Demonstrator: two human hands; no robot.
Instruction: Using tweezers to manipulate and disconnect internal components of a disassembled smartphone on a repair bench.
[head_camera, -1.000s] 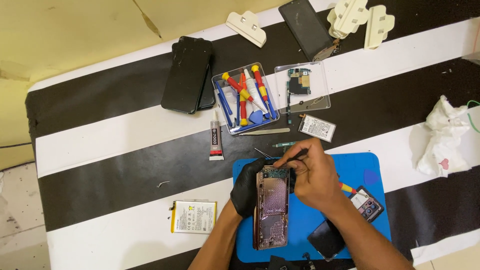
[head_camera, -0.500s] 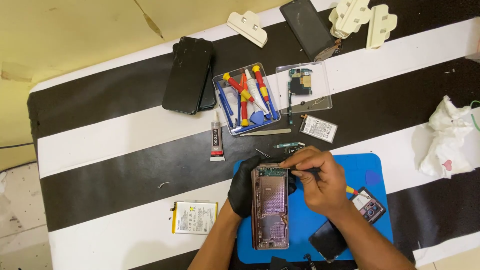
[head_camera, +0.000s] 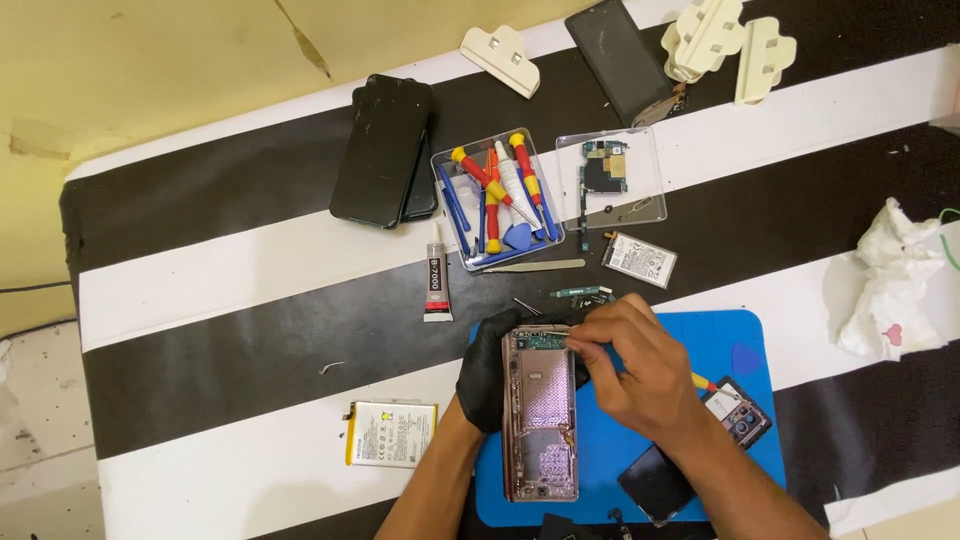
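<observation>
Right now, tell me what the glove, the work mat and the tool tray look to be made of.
The glove on the left hand looks like thin black rubber, nitrile or latex: matte and skin-tight. The work mat seems to be soft blue silicone or rubber: flat, rounded corners, dull finish. The tool tray looks like clear hard plastic: the table's stripes show through its glossy walls.

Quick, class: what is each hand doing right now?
Left hand, black-gloved: closed around the opened phone.
Right hand, bare: fingertips pinched at the phone's top edge; anything held is hidden.

Even, bright overhead light on a sharply focused scene, with soft short shadows beside the tool tray (head_camera: 455, 215) and faint glare on its clear lid (head_camera: 640, 150).
</observation>
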